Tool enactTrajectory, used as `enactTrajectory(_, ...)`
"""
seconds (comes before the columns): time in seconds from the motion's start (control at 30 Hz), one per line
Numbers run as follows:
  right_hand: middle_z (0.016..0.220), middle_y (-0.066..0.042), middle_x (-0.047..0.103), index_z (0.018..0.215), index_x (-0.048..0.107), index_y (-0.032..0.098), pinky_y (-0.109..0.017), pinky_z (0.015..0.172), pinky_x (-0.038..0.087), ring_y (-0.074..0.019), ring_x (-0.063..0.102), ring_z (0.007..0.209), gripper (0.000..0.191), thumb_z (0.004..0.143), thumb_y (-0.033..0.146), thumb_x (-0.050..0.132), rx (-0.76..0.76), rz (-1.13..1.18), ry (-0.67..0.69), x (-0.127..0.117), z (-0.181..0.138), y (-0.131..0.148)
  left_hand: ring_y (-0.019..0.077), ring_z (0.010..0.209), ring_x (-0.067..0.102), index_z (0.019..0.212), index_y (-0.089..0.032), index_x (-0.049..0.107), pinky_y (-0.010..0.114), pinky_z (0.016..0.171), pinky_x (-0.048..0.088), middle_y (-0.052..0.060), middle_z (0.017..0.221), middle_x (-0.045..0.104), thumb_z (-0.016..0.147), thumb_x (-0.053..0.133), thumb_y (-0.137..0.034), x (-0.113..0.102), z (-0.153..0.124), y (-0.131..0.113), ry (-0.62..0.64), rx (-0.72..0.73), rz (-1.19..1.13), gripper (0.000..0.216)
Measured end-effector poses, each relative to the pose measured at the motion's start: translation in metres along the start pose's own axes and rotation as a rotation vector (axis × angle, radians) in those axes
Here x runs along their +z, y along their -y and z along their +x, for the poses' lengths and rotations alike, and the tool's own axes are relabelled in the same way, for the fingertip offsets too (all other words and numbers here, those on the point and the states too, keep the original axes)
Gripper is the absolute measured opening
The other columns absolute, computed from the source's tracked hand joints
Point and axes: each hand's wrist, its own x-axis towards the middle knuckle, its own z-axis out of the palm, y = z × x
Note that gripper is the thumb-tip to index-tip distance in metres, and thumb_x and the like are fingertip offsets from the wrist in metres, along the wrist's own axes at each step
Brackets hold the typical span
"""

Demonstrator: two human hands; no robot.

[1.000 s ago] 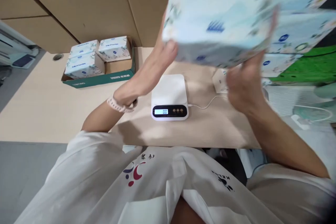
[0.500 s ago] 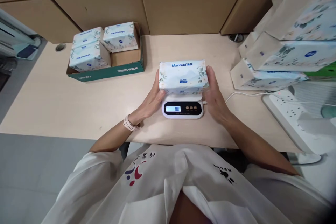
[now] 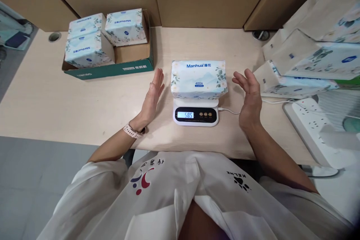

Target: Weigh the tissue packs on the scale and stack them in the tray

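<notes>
On the pale table [image 3: 36, 93], far left, a cable hole [image 3: 54, 37]; next, a green box [image 3: 112, 70] with three packs [image 3: 90, 49] inside, two one behind the other at left and one at rear right. Nearer and further right, a left hand [image 3: 152, 101] with a pale wristband [image 3: 132, 131], empty, with straight, open fingers and palm facing inward, just beside a floral pack [image 3: 198, 78] but apart from it. In the middle, that same pack, lettered "Manhua", resting on a white scale [image 3: 197, 114] with 58.5 on the lit display [image 3: 185, 115]. Behind, brown cartons [image 3: 202, 0]. To the right of the pack, a right hand [image 3: 250, 99], also empty, with loosely curved, open fingers and palm toward the pack, not touching it; running past it, a white cable [image 3: 229, 110] from the scale. Farther right, a stack of packs [image 3: 323, 59] and, nearer, a white power strip [image 3: 312, 120].
</notes>
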Motion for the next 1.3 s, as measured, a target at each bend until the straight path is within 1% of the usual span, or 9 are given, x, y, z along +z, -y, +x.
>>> enactTrajectory(0.13, 0.165, -0.006, 0.065, 0.170, 0.044, 0.046, -0.076, 0.130, 0.043, -0.0407, 0.063, 0.153, 0.074, 0.107, 0.080, 0.025, -0.021, 0.020, -0.014, 0.001, -0.001, 0.001, 0.0283, 0.183, -0.002, 0.182, -0.049, 0.001, 0.054, 0.149, 0.013, -0.010, 0.195, -0.005, 0.099, 0.003, -0.095, 0.000, 0.002, 0.001, -0.004, -0.006, 0.008, 0.095)
enactTrajectory(0.23, 0.162, -0.006, 0.068, 0.167, 0.049, 0.046, -0.075, 0.129, 0.044, -0.0396, 0.066, 0.148, 0.072, 0.107, 0.080, 0.026, -0.031, 0.028, -0.036, 0.000, 0.000, 0.001, 0.0290, 0.183, -0.001, 0.183, -0.048, 0.005, 0.056, 0.149, 0.013, -0.009, 0.195, -0.003, 0.100, 0.006, -0.095, 0.000, 0.001, 0.001, -0.012, -0.009, -0.017, 0.095)
enactTrajectory(0.4, 0.161, -0.007, 0.068, 0.169, 0.045, 0.046, -0.077, 0.129, 0.043, -0.0395, 0.067, 0.147, 0.072, 0.109, 0.075, 0.019, -0.055, -0.020, -0.039, -0.001, 0.001, 0.000, 0.0298, 0.183, -0.001, 0.183, -0.047, 0.011, 0.058, 0.149, 0.012, -0.007, 0.195, 0.001, 0.102, 0.009, -0.094, -0.001, -0.003, -0.002, -0.010, -0.008, -0.036, 0.094)
enactTrajectory(0.63, 0.159, -0.006, 0.069, 0.169, 0.044, 0.047, -0.078, 0.127, 0.044, -0.0399, 0.067, 0.148, 0.075, 0.107, 0.077, 0.014, -0.022, -0.032, -0.019, -0.002, 0.000, 0.002, 0.0295, 0.183, -0.001, 0.182, -0.048, 0.009, 0.057, 0.149, 0.015, -0.009, 0.195, -0.002, 0.099, 0.004, -0.096, -0.003, 0.001, 0.002, -0.007, -0.007, 0.015, 0.096)
enactTrajectory(0.83, 0.156, -0.003, 0.071, 0.167, 0.047, 0.050, -0.076, 0.130, 0.043, -0.0372, 0.070, 0.144, 0.069, 0.109, 0.075, 0.019, -0.059, -0.001, -0.017, 0.000, -0.003, 0.003, 0.0291, 0.183, 0.000, 0.183, -0.045, 0.017, 0.056, 0.149, 0.014, -0.008, 0.195, 0.004, 0.101, 0.006, -0.094, -0.002, 0.001, 0.001, 0.003, -0.001, 0.007, 0.096)
enactTrajectory(0.93, 0.156, -0.004, 0.071, 0.168, 0.046, 0.052, -0.075, 0.131, 0.043, -0.0388, 0.068, 0.147, 0.071, 0.108, 0.077, 0.017, -0.029, -0.016, -0.009, -0.001, -0.003, 0.004, 0.0297, 0.183, 0.002, 0.182, -0.043, 0.023, 0.057, 0.149, 0.014, -0.007, 0.195, 0.009, 0.101, 0.008, -0.094, 0.000, 0.001, -0.002, -0.003, 0.010, -0.012, 0.097)
enactTrajectory(1.1, 0.156, -0.010, 0.072, 0.168, 0.050, 0.047, -0.071, 0.132, 0.042, -0.0423, 0.066, 0.148, 0.075, 0.107, 0.081, 0.021, 0.049, -0.019, -0.009, -0.001, -0.003, 0.010, 0.0332, 0.183, 0.001, 0.182, -0.043, 0.025, 0.059, 0.149, 0.012, -0.008, 0.195, 0.009, 0.101, 0.009, -0.095, 0.001, -0.001, -0.003, 0.054, 0.012, -0.044, 0.098)
enactTrajectory(1.23, 0.155, -0.012, 0.073, 0.166, 0.053, 0.044, -0.071, 0.132, 0.043, -0.0409, 0.067, 0.148, 0.073, 0.109, 0.078, 0.024, 0.051, -0.019, -0.015, -0.001, -0.003, 0.010, 0.0347, 0.182, 0.001, 0.182, -0.042, 0.026, 0.061, 0.150, 0.010, -0.007, 0.195, 0.010, 0.101, 0.011, -0.095, 0.001, -0.002, 0.001, 0.083, 0.014, -0.084, 0.097)
enactTrajectory(1.3, 0.154, -0.010, 0.074, 0.165, 0.054, 0.045, -0.071, 0.132, 0.044, -0.0393, 0.067, 0.147, 0.072, 0.109, 0.079, 0.026, 0.040, -0.007, -0.016, 0.000, -0.004, 0.007, 0.0347, 0.182, 0.003, 0.181, -0.041, 0.028, 0.061, 0.150, 0.010, -0.006, 0.194, 0.012, 0.102, 0.013, -0.094, 0.001, -0.003, 0.002, 0.079, 0.016, -0.102, 0.097)
